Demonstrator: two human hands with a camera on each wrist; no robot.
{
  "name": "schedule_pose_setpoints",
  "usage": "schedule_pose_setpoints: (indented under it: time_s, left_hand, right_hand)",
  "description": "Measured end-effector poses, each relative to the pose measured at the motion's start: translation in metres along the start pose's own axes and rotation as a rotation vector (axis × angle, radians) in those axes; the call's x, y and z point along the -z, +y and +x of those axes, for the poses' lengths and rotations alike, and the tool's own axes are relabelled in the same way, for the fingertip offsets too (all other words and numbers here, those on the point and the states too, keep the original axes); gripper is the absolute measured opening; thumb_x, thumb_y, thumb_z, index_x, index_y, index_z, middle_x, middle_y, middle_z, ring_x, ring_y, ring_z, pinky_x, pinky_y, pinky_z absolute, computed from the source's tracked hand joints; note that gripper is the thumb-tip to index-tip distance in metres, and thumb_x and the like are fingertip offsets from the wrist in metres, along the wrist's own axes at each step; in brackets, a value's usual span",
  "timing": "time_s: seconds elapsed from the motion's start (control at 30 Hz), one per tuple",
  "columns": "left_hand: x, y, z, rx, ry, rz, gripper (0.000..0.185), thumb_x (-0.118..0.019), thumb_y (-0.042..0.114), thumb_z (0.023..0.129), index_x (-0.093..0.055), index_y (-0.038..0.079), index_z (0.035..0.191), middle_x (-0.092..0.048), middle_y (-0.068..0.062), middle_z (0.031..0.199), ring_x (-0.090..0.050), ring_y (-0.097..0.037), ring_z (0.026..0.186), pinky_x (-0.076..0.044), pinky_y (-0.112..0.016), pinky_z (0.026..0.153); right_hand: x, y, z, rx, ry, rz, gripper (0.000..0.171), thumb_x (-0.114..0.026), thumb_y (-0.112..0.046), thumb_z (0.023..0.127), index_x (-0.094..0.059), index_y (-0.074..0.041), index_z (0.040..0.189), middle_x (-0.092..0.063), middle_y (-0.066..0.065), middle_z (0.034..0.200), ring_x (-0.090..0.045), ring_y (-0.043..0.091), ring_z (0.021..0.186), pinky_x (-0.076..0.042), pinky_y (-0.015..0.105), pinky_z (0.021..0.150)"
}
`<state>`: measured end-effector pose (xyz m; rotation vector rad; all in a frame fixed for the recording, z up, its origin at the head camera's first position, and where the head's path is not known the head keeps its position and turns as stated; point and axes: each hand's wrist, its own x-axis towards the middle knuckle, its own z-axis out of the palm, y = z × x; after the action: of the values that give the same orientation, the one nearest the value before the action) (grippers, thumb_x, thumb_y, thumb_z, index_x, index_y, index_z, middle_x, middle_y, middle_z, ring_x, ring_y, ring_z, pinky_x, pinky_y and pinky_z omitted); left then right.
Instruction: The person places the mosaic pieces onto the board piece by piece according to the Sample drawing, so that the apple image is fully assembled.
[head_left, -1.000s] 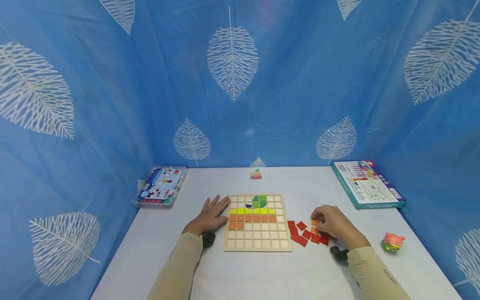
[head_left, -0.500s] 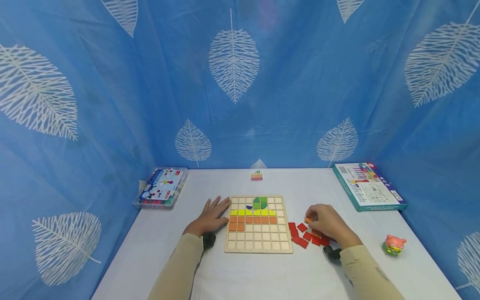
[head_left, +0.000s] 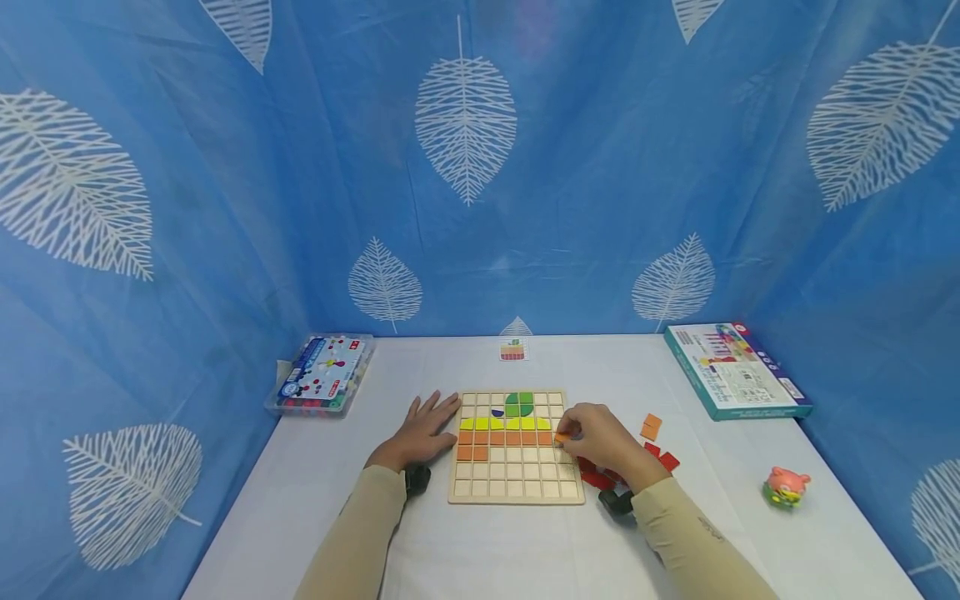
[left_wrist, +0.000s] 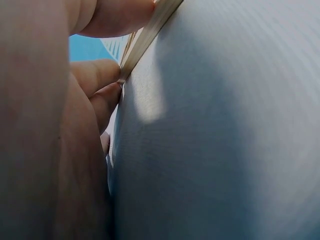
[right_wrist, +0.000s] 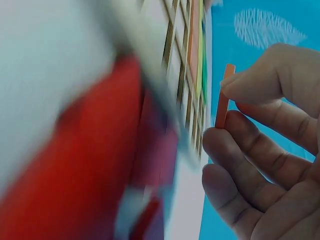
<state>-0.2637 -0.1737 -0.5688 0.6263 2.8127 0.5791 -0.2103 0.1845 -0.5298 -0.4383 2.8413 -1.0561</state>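
Observation:
A wooden grid board (head_left: 517, 498) lies on the white table, its cells partly filled with green, blue, yellow and orange tiles. My left hand (head_left: 420, 432) rests flat at its left side with the fingers spread. In the left wrist view the thumb and fingertips touch the board's edge (left_wrist: 142, 45). My right hand (head_left: 603, 437) is over the board's right edge. Between thumb and fingers it pinches a thin orange square tile (right_wrist: 226, 97), seen edge-on and held above the board. Loose red tiles (head_left: 597, 480) lie under and beside this hand, partly hidden by it.
Orange tile pieces (head_left: 651, 427) lie right of the right hand. A small pattern card (head_left: 513, 348) is at the back edge. A clear plastic case (head_left: 322, 375) stands back left, a flat box (head_left: 738, 371) back right, and a pink figurine (head_left: 786, 487) at the right.
My right hand has picked an orange tile from the loose pile and carried it left to the board's right edge. My left hand has stayed in place.

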Motion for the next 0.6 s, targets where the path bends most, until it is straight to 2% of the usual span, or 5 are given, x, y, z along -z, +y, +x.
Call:
schedule_pose_setpoints:
  time_s: [0.1, 0.3, 0.43, 0.6]
  left_hand:
    - [-0.001, 0.0, 0.0, 0.007, -0.001, -0.001, 0.074, -0.053, 0.043, 0.099, -0.034, 0.021, 0.167, -0.026, 0.005, 0.172, -0.006, -0.025, 0.16, 0.007, -0.052, 0.125]
    - [0.0, 0.001, 0.001, 0.008, -0.004, -0.009, 0.074, -0.053, 0.043, 0.099, -0.034, 0.021, 0.167, -0.026, 0.005, 0.172, -0.006, -0.026, 0.16, 0.007, -0.052, 0.125]
    - [0.001, 0.0, 0.001, -0.002, -0.002, -0.018, 0.074, -0.053, 0.043, 0.099, -0.035, 0.02, 0.167, -0.027, 0.004, 0.172, -0.007, -0.027, 0.16, 0.007, -0.053, 0.125]
    - [0.001, -0.001, 0.002, 0.001, -0.003, -0.022, 0.074, -0.053, 0.043, 0.099, -0.035, 0.021, 0.167, -0.026, 0.004, 0.172, -0.006, -0.027, 0.16, 0.007, -0.053, 0.125]
  right_hand:
    - [-0.011, -0.011, 0.006, 0.066, -0.014, 0.004, 0.017, -0.084, -0.002, 0.083, -0.076, -0.013, 0.093, -0.064, -0.008, 0.087, -0.058, 0.014, 0.08, -0.057, 0.034, 0.077]
    - [-0.034, -0.031, 0.016, 0.23, -0.049, -0.015, 0.014, -0.086, -0.004, 0.085, -0.077, -0.013, 0.09, -0.064, -0.009, 0.085, -0.057, 0.009, 0.074, -0.054, 0.028, 0.065]
    - [-0.047, -0.044, 0.022, 0.283, -0.078, -0.039, 0.012, -0.086, -0.005, 0.086, -0.077, -0.014, 0.087, -0.062, -0.012, 0.083, -0.055, 0.007, 0.074, -0.053, 0.025, 0.064]
    - [-0.058, -0.057, 0.03, 0.304, -0.114, -0.093, 0.009, -0.085, -0.007, 0.088, -0.079, -0.013, 0.088, -0.06, -0.014, 0.083, -0.055, 0.008, 0.077, -0.053, 0.025, 0.068]
